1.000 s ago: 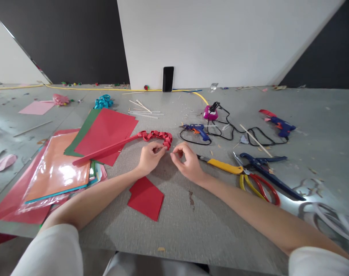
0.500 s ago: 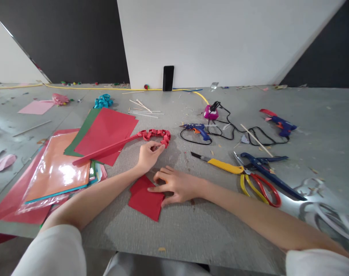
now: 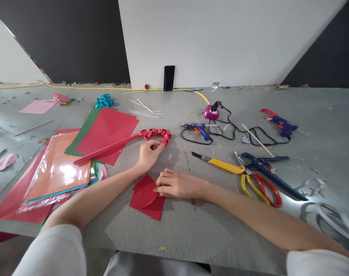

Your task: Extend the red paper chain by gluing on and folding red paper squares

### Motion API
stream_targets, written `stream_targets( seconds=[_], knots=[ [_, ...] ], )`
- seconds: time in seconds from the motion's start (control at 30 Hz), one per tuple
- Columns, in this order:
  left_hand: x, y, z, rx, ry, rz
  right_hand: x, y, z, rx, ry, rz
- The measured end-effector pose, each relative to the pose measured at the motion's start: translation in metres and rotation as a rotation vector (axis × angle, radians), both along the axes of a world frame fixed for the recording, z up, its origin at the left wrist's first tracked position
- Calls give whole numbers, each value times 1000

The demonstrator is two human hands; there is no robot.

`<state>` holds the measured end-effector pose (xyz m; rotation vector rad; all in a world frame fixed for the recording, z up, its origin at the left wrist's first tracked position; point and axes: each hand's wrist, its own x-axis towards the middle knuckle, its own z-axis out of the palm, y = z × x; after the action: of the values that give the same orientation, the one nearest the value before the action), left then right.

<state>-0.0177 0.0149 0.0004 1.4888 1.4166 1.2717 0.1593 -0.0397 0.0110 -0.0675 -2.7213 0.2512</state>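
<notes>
1. Red paper in both hands, centre of the frame. Left hand (image 3: 148,155): grip narrow, thumb and finger pinching the near end of the curled red strip (image 3: 155,133).
2. Strip location: centre, its curled part arching just above the left hand; its straight part (image 3: 114,148) slants to the left across the large red sheets (image 3: 105,132).
3. Right hand (image 3: 177,184): grip narrow, fingertips on the right edge of the top small sheet (image 3: 144,193). That edge looks bent up off the small red sheet beneath (image 3: 154,212). Both lie lower centre on the grey tabletop (image 3: 111,234). Thumb partly hidden.
4. Step in hand, judged: left hand steadies the strip end, right hand picks one piece off the small pile.
5. Next move calls for a light pinch on a single layer, edge peeled clear of the sheet below, no crease. Left hand needs to keep the strip end still; a tug could pull the curls out of shape.
6. Nearby, untouched: blue glue gun (image 3: 201,131) right of the strip, yellow knife (image 3: 226,166) and scissors (image 3: 260,188) at centre right. Blade tip points toward the hands, so the right forearm needs room there.
</notes>
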Motion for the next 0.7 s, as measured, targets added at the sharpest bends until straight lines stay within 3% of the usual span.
stream_targets(
  seconds=[0.27, 0.5, 0.6, 0.7],
  knots=[
    [0, 1, 0, 3, 0, 0, 7, 4, 4, -334, 311, -157],
    [0, 0, 2, 7, -20, -6, 7, 9, 4, -165, 108, 54],
    [0, -1, 2, 2, -22, -8, 6, 9, 4, -173, 41, 98],
    [0, 0, 0, -1, -15, 5, 7, 8, 10, -257, 127, 77]
  ],
)
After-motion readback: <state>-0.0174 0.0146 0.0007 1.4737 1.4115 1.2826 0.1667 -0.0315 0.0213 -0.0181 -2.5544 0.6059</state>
